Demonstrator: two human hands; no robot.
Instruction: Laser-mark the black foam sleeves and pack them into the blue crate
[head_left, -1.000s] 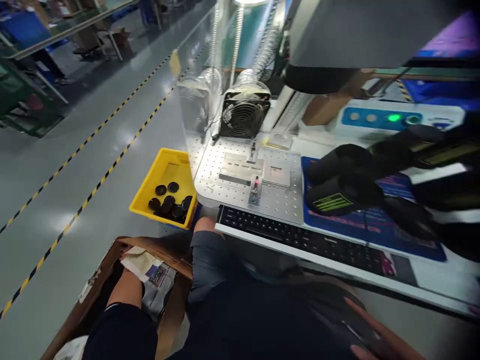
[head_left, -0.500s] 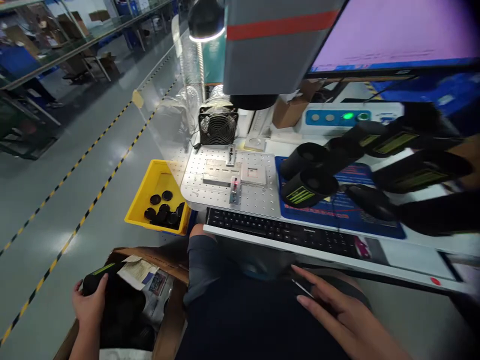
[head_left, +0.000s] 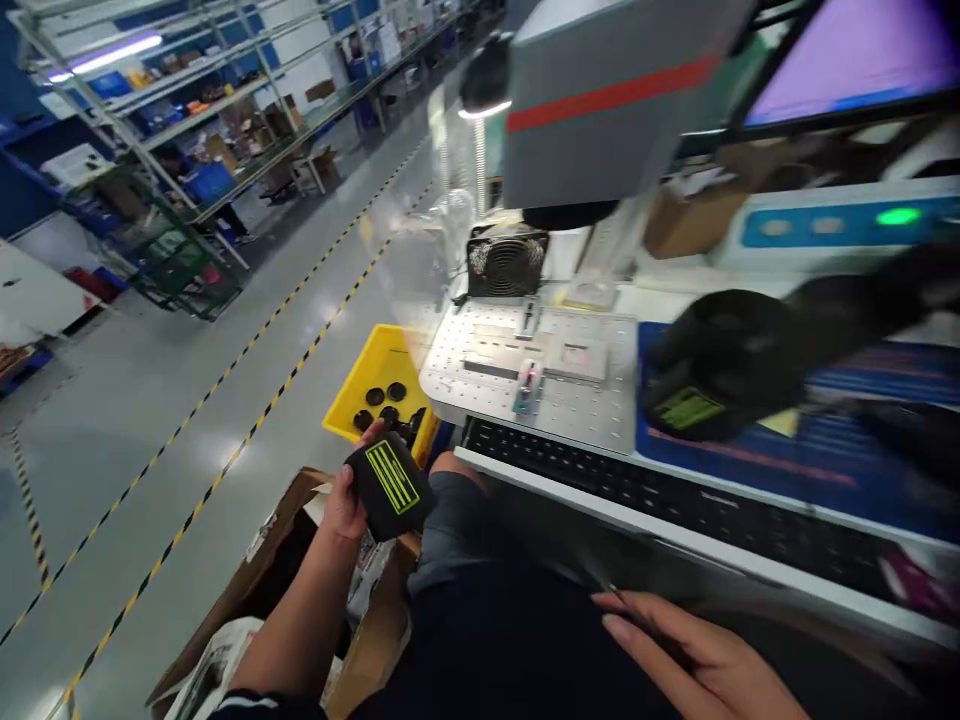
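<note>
My left hand (head_left: 346, 502) is closed around a black cylinder (head_left: 390, 488) with a yellow-green striped label facing up, raised over the edge of an open cardboard box (head_left: 379, 640). Above my lap, my right hand (head_left: 697, 645) pinches a thin metal tool (head_left: 616, 594); its exact kind is hard to make out. Just beyond the held cylinder, a yellow bin (head_left: 351, 385) contains several black round caps (head_left: 396, 391). More black cylinders (head_left: 705, 370), blurred, stand on the blue mat (head_left: 840, 465) at the right.
A perforated metal plate (head_left: 600, 420) with a small fixture (head_left: 529, 385) lies under a grey machine head (head_left: 592, 150). Behind the plate stands a black fan (head_left: 508, 264). A keyboard (head_left: 600, 485) runs along the table's front edge. A monitor (head_left: 855, 60) is at the upper right.
My left hand has lifted the black cylinder up and right out of the cardboard box, its label now turned up. The view has swung left; my right hand still pinches the thin tool.
</note>
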